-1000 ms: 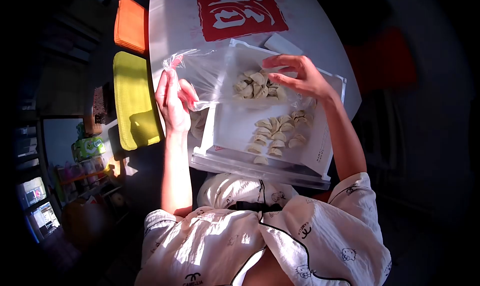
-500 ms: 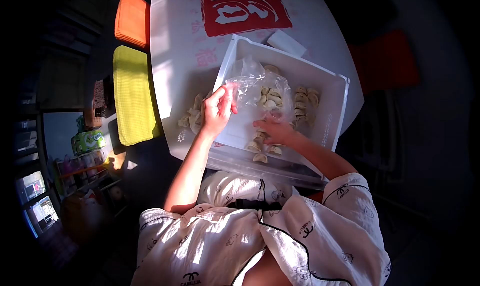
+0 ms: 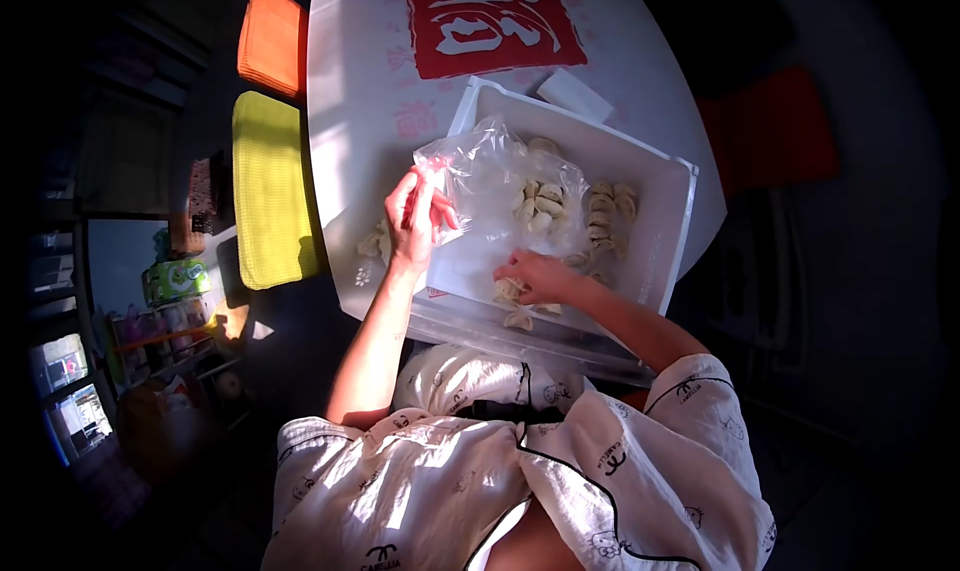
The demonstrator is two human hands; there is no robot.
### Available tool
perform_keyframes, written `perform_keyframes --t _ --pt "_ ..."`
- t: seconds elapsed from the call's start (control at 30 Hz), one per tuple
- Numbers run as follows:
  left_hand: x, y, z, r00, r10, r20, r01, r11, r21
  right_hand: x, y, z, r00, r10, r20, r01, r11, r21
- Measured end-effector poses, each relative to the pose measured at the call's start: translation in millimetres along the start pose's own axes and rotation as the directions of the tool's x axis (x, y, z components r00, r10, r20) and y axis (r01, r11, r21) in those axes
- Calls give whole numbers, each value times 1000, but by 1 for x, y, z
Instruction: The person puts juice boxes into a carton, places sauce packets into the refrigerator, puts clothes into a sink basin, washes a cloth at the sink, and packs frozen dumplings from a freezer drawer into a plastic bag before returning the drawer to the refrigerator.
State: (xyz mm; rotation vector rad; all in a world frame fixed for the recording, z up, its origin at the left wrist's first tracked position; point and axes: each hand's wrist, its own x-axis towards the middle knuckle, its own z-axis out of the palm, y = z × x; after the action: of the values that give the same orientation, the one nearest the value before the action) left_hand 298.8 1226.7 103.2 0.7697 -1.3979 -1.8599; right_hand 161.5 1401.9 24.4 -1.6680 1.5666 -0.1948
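Observation:
My left hand [image 3: 418,211] pinches the edge of a clear plastic bag [image 3: 480,176], holding its mouth up over the left side of a white drawer-like bin [image 3: 683,221]. Several pale dumplings [image 3: 541,206] lie inside the bag, seen through the film. Lower down, my right hand [image 3: 540,275] has its fingers curled onto a dumpling [image 3: 507,289] near the bin's front. Another dumpling [image 3: 518,319] lies just below that hand. More dumplings stand in a row [image 3: 600,216] along the right side of the bin.
The bin rests on a pale table [image 3: 360,101] with a red printed square [image 3: 495,26]. Behind the bin lies a folded white item [image 3: 575,95]. Pale pieces [image 3: 375,243] sit left of the bin. Yellow [image 3: 272,191], orange [image 3: 272,39] and red [image 3: 780,131] chairs surround the table.
My left hand has moved left, stretching the bag's mouth wider. My right hand has left the bag's side and come down to the front dumplings, its fingers closing on one.

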Motion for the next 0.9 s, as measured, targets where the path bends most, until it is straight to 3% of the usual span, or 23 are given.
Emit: perform_keyframes --t 0.1,0.2,0.3,0.4,0.5,0.6,0.7,0.77,0.83,0.9 --pt "0 12 -2 996 -91 -13 87 978 -190 -8 -19 -27 988 -135 -72 152 917 368" --pt "-3 22 -11 984 -136 111 159 958 -239 -23 -45 -77 983 -60 -175 180 523 833" --pt "-16 44 -6 957 -159 242 249 879 -407 -5 -29 -102 985 62 -161 99 562 821" --pt "-26 66 8 946 -109 304 216 914 -344 45 9 -90 978 210 17 -175 763 622" --pt "-25 68 5 952 -71 299 148 959 -243 80 2 -78 822 313 -476 -193 939 284" --pt "-26 67 -2 979 -42 198 77 982 -174 92 9 -69 664 59 -746 109 979 174" --pt "-27 61 -10 993 12 113 -12 1000 -1 54 -23 -89 734 96 -673 82 970 227" --pt "-29 53 -14 994 48 99 -56 995 77 14 -46 -92 951 135 -279 44 832 553" --pt "-32 39 -16 995 70 77 -78 992 103 -1 -42 -64 985 41 169 -95 940 327" --pt "-33 26 -13 996 57 71 -64 992 104 -19 -26 -20 971 -228 72 229 974 0"
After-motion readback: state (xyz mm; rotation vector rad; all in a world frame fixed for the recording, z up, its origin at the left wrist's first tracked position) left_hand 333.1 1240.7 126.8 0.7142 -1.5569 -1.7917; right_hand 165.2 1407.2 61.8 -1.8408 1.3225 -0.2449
